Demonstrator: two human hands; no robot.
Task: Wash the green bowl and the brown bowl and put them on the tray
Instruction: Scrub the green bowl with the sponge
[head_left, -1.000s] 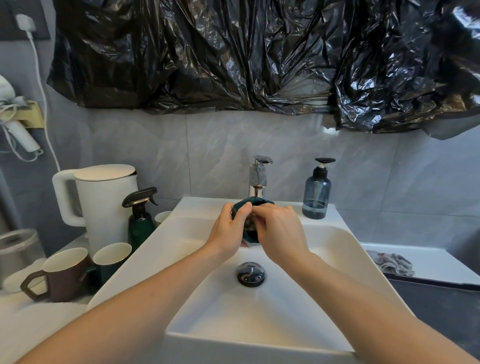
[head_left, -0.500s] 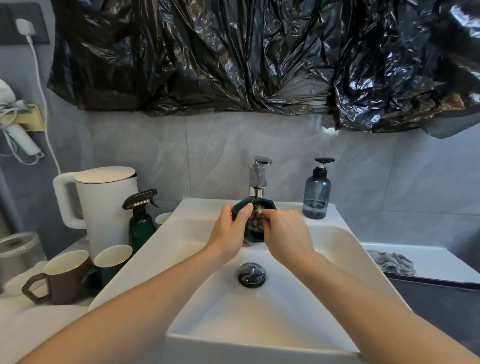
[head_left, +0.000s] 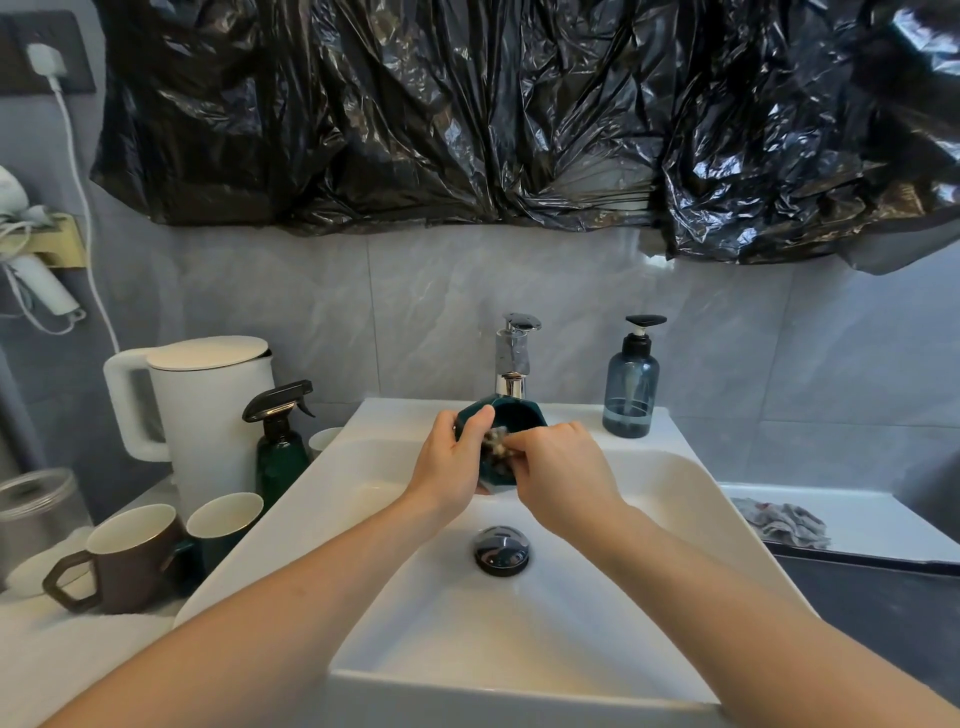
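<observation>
Over the white sink (head_left: 571, 613), just below the chrome tap (head_left: 514, 358), my left hand (head_left: 452, 467) grips a dark green bowl (head_left: 517, 418) tilted on its side, thumb on its rim. My right hand (head_left: 561, 478) presses a greyish cloth (head_left: 496, 444) into the bowl's opening. A white tray (head_left: 872, 514) lies to the right of the sink. No brown bowl can be made out; a brown mug (head_left: 130, 558) and a green mug (head_left: 226, 522) stand left of the sink.
A white kettle (head_left: 208, 410) and a green spray bottle (head_left: 280, 441) stand at the left. A blue soap dispenser (head_left: 631, 384) sits on the sink's back right corner. A crumpled grey rag (head_left: 784, 522) lies on the tray. Black plastic sheeting (head_left: 519, 114) hangs above.
My right hand has shifted a little to the right, uncovering the cloth inside the bowl. The bowl stays under the tap in my left hand.
</observation>
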